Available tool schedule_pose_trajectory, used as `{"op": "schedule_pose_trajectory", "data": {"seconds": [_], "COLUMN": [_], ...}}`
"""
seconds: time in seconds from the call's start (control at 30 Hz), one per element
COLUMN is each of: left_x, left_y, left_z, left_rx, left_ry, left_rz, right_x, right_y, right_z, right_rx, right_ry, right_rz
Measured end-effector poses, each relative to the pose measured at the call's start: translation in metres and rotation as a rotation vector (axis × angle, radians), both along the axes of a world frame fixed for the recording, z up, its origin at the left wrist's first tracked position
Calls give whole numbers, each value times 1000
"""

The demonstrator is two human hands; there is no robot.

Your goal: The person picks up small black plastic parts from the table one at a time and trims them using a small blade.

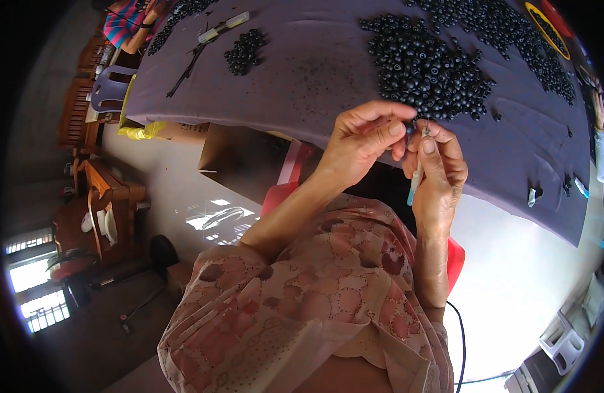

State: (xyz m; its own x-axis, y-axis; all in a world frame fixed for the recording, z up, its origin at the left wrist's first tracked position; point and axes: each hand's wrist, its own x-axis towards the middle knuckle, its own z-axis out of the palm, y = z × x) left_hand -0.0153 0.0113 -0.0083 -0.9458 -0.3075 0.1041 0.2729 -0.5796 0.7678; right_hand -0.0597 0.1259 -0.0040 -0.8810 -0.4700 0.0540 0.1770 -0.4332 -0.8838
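Observation:
My left hand [362, 143] is raised over the near edge of the cloth-covered table, thumb and forefinger closed on a small dark round piece [410, 128]. Close beside it, my right hand [441, 177] grips a slim pen-like tool [416, 181], pale with a blue lower end. The tool's upper tip is close to the dark piece; whether they touch is too small to tell. Just beyond my fingertips lies a big heap of small black ring-shaped pieces [426, 69], all much alike.
Purple-grey cloth [302, 39] covers the table. It bears a smaller black pile [245, 52], a clear tube [224, 27] with dark sticks, and a yellow-rimmed container [548, 30] at far right. A cardboard box [233, 160] stands below the edge. Another person [128, 26] sits at far left.

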Motion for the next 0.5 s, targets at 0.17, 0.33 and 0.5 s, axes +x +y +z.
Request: {"op": "schedule_pose_trajectory", "data": {"seconds": [0.17, 0.33, 0.5], "left_x": [3, 4, 3], "left_y": [-3, -1, 1], "left_z": [-1, 4, 8], "left_rx": [137, 46, -31], "left_ry": [22, 33, 91], "left_rz": [35, 51, 68], "right_x": [6, 12, 15], "right_y": [5, 5, 6], "right_z": [1, 10, 12], "right_rx": [161, 182, 281], "right_ry": [204, 391, 528], "right_rz": [-44, -57, -119]}}
